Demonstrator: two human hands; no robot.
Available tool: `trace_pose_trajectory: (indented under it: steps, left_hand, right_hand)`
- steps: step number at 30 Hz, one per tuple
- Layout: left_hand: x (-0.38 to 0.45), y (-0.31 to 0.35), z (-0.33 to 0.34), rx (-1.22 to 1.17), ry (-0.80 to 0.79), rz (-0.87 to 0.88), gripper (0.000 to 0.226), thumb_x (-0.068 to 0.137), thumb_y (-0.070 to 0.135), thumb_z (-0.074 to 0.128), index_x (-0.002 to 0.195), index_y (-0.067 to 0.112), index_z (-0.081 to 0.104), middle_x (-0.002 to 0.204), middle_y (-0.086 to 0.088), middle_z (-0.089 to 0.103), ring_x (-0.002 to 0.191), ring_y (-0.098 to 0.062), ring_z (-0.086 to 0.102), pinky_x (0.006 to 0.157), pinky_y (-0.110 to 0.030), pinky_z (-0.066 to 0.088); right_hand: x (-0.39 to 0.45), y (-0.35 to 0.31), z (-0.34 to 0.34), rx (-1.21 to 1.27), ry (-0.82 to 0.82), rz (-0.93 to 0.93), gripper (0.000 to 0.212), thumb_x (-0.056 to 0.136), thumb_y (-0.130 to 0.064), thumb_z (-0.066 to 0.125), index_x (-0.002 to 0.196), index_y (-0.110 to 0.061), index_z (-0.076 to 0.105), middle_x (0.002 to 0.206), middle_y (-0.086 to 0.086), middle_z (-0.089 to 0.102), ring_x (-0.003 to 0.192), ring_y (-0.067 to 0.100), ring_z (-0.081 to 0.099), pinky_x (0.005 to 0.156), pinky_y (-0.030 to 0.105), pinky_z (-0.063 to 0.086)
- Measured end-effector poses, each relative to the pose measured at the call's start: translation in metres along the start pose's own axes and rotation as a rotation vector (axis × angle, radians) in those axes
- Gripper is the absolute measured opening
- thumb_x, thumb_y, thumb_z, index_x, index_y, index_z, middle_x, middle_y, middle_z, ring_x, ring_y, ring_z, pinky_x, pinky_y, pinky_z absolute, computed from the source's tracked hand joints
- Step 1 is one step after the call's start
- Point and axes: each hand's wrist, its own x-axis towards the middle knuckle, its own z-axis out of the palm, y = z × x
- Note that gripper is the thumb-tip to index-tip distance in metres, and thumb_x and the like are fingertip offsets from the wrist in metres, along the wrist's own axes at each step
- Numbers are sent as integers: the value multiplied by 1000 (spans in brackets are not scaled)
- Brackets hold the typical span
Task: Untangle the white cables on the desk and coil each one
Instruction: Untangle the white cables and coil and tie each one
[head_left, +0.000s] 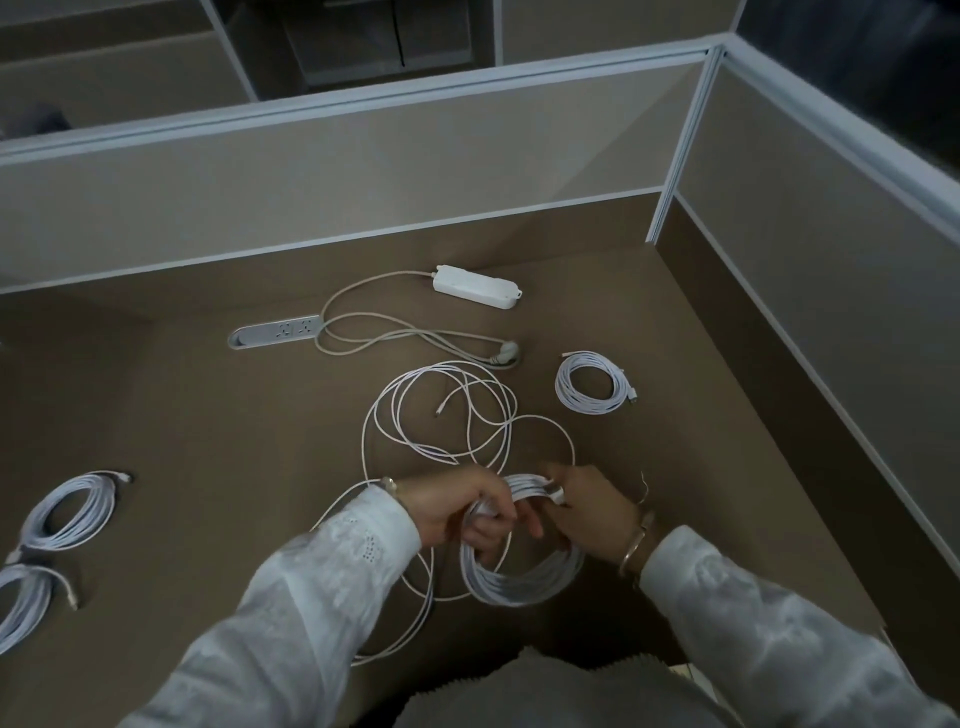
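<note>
Head view. Brown desk (218, 431) enclosed by beige partition panels (311, 197) at back and right.

Near front edge, centre: half-wound white cable coil (519, 582) held up between both hands. Left hand (462, 512) gripping coil's upper left, fingers curled round the bundled strands. Right hand (582, 509) gripping coil's top right, thumb and fingers clamped on the strands; bangle (636, 545) on that wrist. White embroidered sleeves (332, 561) on both arms.

Behind the hands, mid-desk: loose tangled white cable (441, 410) lying in overlapping loops, one free end with small connector (439, 413) inside the loops. More slack trailing left of the coil and down toward front edge.

Toward right edge, well apart from the tangle: finished cable coil (589, 389) lying flat.

Near left edge: two more finished coils, upper coil (70, 512) and lower coil (23, 603), just beside each other, lower one cut off by frame.

Toward back edge: white power strip (478, 287) with cream cord (374, 332) looping to a plug (506, 351). Inset desk socket panel (275, 332) left of that cord, touching or overlapped by it; cannot tell which.
</note>
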Motion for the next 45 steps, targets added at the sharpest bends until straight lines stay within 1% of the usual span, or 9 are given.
trace_pose_trajectory:
  steps: [4, 9, 13, 18, 20, 28, 35, 39, 45]
  left_hand:
    - [9, 2, 8, 43, 66, -10, 51, 90, 60, 42, 78, 13, 57, 40, 7, 20, 31, -7, 16, 44, -21, 30]
    - [20, -3, 17, -20, 222, 36, 44, 81, 51, 58, 63, 14, 43, 49, -1, 33, 40, -12, 31, 42, -21, 40]
    - [21, -4, 16, -78, 155, -30, 43, 95, 49, 43, 66, 18, 38, 44, 8, 22, 33, -4, 17, 36, -14, 18]
    - [17, -6, 7, -219, 172, -105, 47, 88, 57, 45, 61, 19, 40, 42, 10, 19, 30, -3, 14, 32, -14, 12]
    - [14, -6, 2, -259, 231, -101, 50, 92, 58, 40, 62, 18, 40, 43, 9, 18, 30, -4, 14, 32, -15, 13]
    - [-4, 1, -9, -321, 365, 0, 43, 95, 45, 43, 65, 14, 44, 40, 9, 18, 28, -3, 14, 32, -12, 10]
    - [-49, 18, -16, -373, 379, 160, 39, 84, 45, 51, 59, 16, 49, 39, 10, 17, 28, -3, 14, 39, -15, 4]
    - [-67, 22, -14, -389, 377, 193, 40, 83, 47, 51, 56, 17, 46, 39, 9, 17, 28, -3, 14, 37, -13, 5]
    - [-69, 12, -9, -406, 417, 145, 49, 86, 48, 41, 53, 13, 46, 39, 7, 16, 27, -5, 12, 36, -8, 11]
  right_hand:
    - [-2, 4, -1, 31, 24, -67, 37, 84, -38, 47, 99, -12, 68, 91, 4, 72, 82, 14, 64, 75, 18, 44]
    - [-3, 20, 3, -8, 31, -46, 19, 85, -17, 59, 99, -8, 68, 89, 10, 72, 80, 18, 65, 74, 24, 47]
    - [1, 26, 7, 100, 31, -10, 26, 79, -25, 56, 97, -11, 70, 91, 4, 71, 86, 5, 59, 69, 3, 35]
    - [7, 38, 4, 243, -94, 132, 34, 71, -47, 75, 88, -17, 71, 84, -3, 72, 79, 7, 67, 75, 24, 51]
    - [8, 38, -3, 381, -126, 173, 23, 72, -32, 80, 84, -15, 71, 81, -2, 72, 76, 6, 66, 73, 21, 52]
    - [3, 69, -2, 850, -89, 633, 30, 85, -33, 66, 95, -5, 68, 77, 12, 67, 71, 25, 64, 67, 41, 57]
    - [12, 98, 16, 434, 106, 633, 12, 89, -8, 60, 79, -11, 64, 77, 15, 65, 68, 27, 62, 69, 41, 51]
    - [20, 127, 14, -265, 57, 654, 30, 90, -20, 59, 119, -14, 55, 120, 10, 57, 108, 23, 56, 92, 33, 47]
    - [28, 147, 16, -436, -33, 616, 32, 93, -28, 55, 121, -12, 54, 126, 11, 56, 113, 26, 55, 94, 34, 45]
